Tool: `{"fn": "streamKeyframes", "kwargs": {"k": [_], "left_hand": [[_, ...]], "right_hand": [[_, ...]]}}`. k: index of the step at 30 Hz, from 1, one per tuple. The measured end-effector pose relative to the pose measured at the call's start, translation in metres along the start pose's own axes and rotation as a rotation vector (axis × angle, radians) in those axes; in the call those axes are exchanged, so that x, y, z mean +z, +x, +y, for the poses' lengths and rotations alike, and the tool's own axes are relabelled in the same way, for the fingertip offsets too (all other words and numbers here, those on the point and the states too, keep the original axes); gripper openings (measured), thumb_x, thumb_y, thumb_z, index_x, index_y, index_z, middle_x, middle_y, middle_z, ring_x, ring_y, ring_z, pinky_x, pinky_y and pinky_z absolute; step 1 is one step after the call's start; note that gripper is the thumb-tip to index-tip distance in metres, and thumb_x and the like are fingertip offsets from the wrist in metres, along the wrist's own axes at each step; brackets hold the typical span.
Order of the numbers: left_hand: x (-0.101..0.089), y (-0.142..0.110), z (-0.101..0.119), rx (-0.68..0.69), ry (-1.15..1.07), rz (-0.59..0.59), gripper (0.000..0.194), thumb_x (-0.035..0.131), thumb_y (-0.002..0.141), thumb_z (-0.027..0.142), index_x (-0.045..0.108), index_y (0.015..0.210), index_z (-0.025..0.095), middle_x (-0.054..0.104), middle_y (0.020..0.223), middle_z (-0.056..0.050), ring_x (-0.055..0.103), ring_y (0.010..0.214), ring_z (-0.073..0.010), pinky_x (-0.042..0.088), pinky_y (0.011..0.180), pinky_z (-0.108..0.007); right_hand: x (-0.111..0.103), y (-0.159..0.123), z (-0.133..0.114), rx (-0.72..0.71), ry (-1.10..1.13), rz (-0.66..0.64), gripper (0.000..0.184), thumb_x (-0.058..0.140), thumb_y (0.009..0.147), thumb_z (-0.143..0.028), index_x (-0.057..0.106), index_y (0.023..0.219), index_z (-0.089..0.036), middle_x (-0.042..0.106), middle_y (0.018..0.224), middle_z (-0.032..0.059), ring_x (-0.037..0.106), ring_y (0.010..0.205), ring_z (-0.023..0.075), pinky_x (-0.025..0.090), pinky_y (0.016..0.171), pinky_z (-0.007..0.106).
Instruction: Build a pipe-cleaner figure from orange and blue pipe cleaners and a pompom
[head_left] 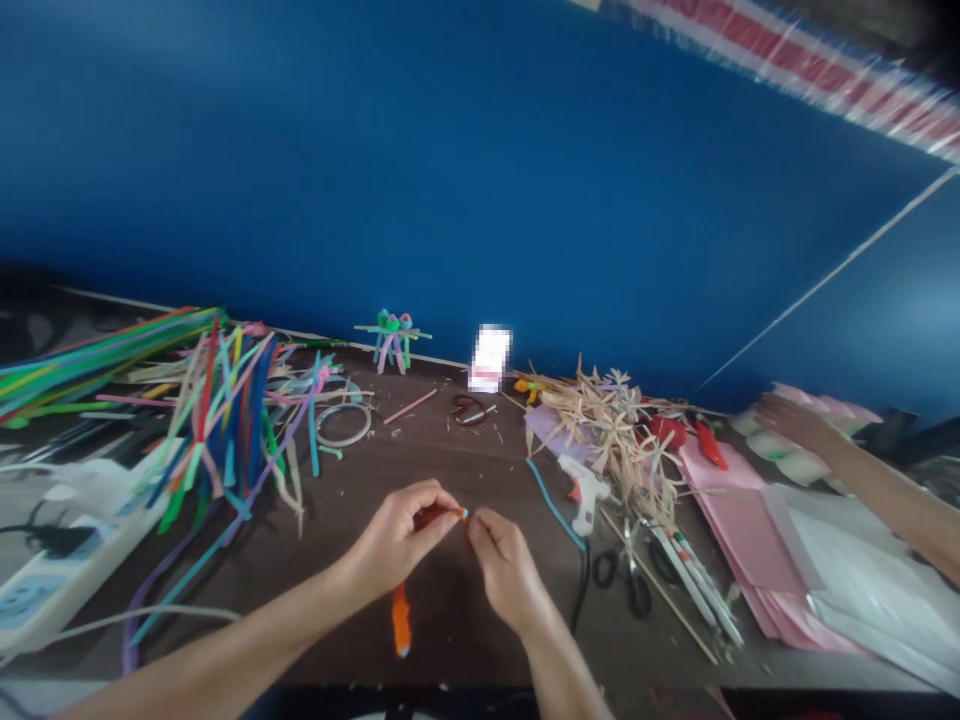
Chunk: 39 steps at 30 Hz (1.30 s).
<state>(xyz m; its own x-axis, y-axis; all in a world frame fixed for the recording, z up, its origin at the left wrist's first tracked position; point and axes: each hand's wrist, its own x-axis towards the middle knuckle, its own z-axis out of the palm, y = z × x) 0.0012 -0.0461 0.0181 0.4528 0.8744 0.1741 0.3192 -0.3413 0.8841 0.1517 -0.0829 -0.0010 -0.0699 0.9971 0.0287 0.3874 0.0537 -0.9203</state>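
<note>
The small piece [462,514] pinched between the left hand [401,535] and right hand [506,570] was mostly hidden by the fingers and too small to make out. The white card [490,358] beyond the table [442,600] was blurred, a co-worker's hand [796,420] at right was smeared, and the power strip [52,590] ran off the left edge.
</note>
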Motion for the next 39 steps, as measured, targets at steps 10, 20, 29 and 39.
{"fn": "streamKeyframes", "kwargs": {"k": [10,20,29,39], "left_hand": [[0.0,-0.001,-0.005,0.053,0.279,0.045,0.015,0.046,0.078,0.02,0.061,0.078,0.019,0.055,0.071,0.001,0.052,0.062,-0.0099,0.036,0.057,-0.019],[-0.003,-0.001,0.0,0.271,0.546,-0.134,0.016,0.047,0.077,0.016,0.062,0.073,0.019,0.055,0.068,-0.001,0.052,0.065,-0.0124,0.035,0.057,-0.02],[-0.005,-0.001,0.005,0.068,-0.016,-0.192,0.014,0.051,0.078,0.024,0.061,0.071,0.015,0.054,0.067,0.001,0.05,0.063,-0.0097,0.037,0.058,-0.019],[0.004,0.0,-0.004,-0.043,-0.004,0.049,0.012,0.05,0.077,0.022,0.06,0.073,0.015,0.056,0.067,0.001,0.051,0.06,-0.01,0.039,0.057,-0.019]], "right_hand": [[0.002,-0.017,-0.02,-0.099,-0.331,0.01,0.023,0.033,0.086,-0.023,0.047,0.069,-0.017,0.043,0.056,-0.0032,0.036,0.05,0.009,0.024,0.048,0.02],[-0.02,-0.011,-0.033,-0.148,-0.484,-0.045,0.024,0.035,0.085,-0.019,0.05,0.066,-0.017,0.046,0.054,-0.0028,0.042,0.05,0.0085,0.024,0.05,0.021],[-0.012,0.006,-0.005,0.029,0.105,-0.129,0.034,0.037,0.083,-0.035,0.037,0.054,-0.018,0.03,0.049,-0.0061,0.03,0.047,0.0073,0.024,0.045,0.019],[0.011,-0.008,-0.005,-0.01,0.048,0.0,0.033,0.033,0.086,-0.033,0.041,0.058,-0.017,0.039,0.054,-0.0034,0.037,0.052,0.0087,0.029,0.049,0.02]]}}
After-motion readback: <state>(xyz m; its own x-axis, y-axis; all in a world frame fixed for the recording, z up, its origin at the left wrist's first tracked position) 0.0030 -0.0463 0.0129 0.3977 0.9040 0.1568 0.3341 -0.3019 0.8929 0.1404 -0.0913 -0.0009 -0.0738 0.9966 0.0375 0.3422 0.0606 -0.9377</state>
